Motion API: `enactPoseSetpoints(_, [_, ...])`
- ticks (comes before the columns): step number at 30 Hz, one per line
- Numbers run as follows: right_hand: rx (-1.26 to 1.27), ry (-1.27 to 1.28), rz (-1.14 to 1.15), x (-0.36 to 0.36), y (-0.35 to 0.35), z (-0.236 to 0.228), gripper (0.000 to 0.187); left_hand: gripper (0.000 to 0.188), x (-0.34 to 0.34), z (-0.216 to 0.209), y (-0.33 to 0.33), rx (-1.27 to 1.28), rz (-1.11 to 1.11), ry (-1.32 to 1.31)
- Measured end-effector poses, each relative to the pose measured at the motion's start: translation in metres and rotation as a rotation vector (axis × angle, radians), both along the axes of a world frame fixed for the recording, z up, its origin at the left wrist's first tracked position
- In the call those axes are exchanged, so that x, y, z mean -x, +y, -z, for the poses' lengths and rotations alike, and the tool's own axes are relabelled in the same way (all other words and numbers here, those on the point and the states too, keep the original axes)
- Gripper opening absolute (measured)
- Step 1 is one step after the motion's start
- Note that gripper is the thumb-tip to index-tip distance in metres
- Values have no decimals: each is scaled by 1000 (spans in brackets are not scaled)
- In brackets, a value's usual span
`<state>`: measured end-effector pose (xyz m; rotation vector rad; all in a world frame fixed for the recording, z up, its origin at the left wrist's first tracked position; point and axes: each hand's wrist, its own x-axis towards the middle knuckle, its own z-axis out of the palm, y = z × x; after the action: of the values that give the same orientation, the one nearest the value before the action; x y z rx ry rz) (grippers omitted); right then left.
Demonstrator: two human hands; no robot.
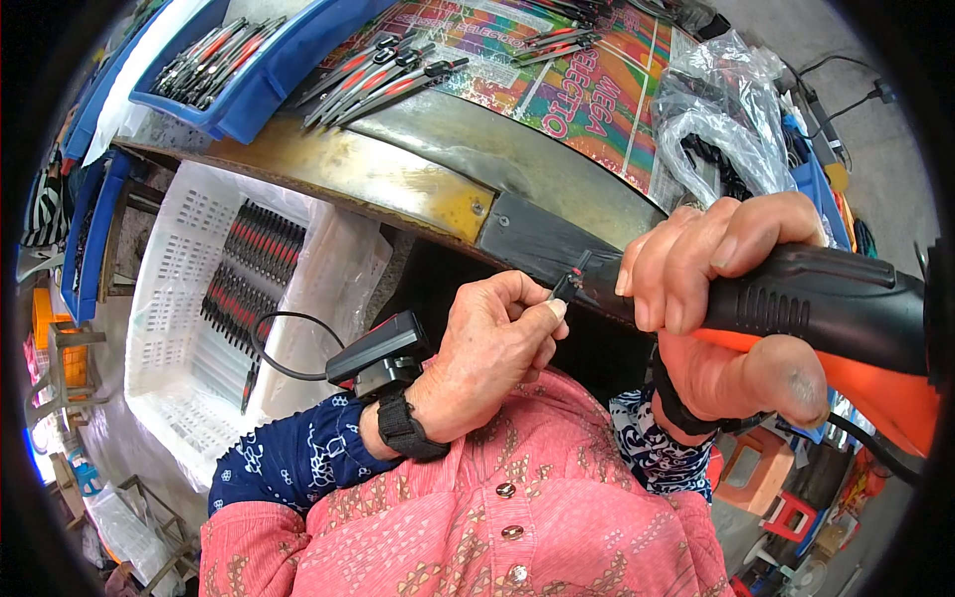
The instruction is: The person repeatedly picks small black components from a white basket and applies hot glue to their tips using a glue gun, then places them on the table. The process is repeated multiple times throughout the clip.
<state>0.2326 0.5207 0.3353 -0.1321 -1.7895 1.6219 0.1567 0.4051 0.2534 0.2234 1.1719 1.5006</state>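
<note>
My left hand (497,333) pinches a small, slim black piece with a red tip (563,290) while my right hand (701,254) grips a black-and-orange handheld tool (831,296).
Thumb and fingers close on the piece at the dark near edge of the worn metal workbench (428,194), left of the tool; I cannot tell whether it touches the bench. Far left sits a blue plastic bin (256,111); nearer, at left, a white perforated plastic crate (159,289).
</note>
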Motion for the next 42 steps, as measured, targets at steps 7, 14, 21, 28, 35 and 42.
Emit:
enactPoseSetpoints(7, [-6, -53, 43, 6, -2, -2, 68, 13, -3, -6, 1, 6, -76, 42])
enactPoseSetpoints(14, [-80, -75, 58, 8, 0, 0, 66, 13, -3, -6, 2, 4, -83, 57])
enactPoseSetpoints(21, [-52, -17, 80, 12, -2, 3, 65, 13, -6, -4, 2, -11, -107, 76])
enactPoseSetpoints(28, [-25, -9, 107, 12, -3, 3, 65, 14, -6, -6, 1, 4, -105, 63])
enactPoseSetpoints(35, [-8, -17, 45, 3, -5, 2, 66, 13, -2, -1, 1, -25, -46, 130])
enactPoseSetpoints(42, [74, 271, -170, -16, 9, 1, 68, 19, 12, -9, -12, -81, -27, 623])
